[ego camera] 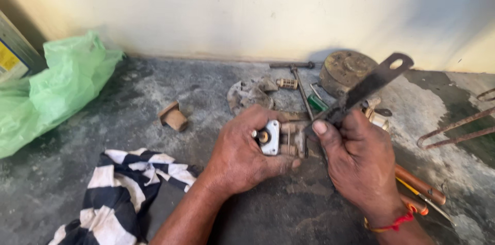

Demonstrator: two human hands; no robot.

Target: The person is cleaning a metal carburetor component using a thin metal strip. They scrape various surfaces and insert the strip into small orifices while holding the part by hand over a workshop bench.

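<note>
1. Nearest the camera, a striped cloth [121, 193] in black and white lies crumpled on the floor [77, 137], just left of the left forearm.
2. By the right wrist, which wears a red thread band [394, 223], lie wooden-handled tools [420, 186]; they poke out from under the right hand on its outer side.
3. Left hand [245, 155]: fingers curled around a small metal part [273, 138], gripping it firmly. It shows a pale plate with a brass-coloured stud at the centre and dull rollers or bushes on the side toward the right hand (exact make-up is hard to tell).
4. Right hand [358, 160]: clenched on the lower end of a flat dark metal bar [368, 88], thumb pressed along it. The bar rises up and away from the hand, ending in a rounded tip with a hole. Its lower end sits right beside the part, seemingly touching it.
5. The part is held between both hands, just above the floor.
6. Beyond the left hand, a small brown block [174, 116] lies well apart to its left.
7. Past the fingers lie a dirty rag [250, 94], a thin T-handled rod [298, 77] and a green-handled tool [317, 103].
8. Farther, behind the bar, a round rusty drum [343, 70] sits near the wall [258, 8].
9. Far left of the left hand, a green plastic bag [49, 88] is heaped by the wall.
10. Right of the right hand, bent rusty rods [456, 126] lie on the floor.
</note>
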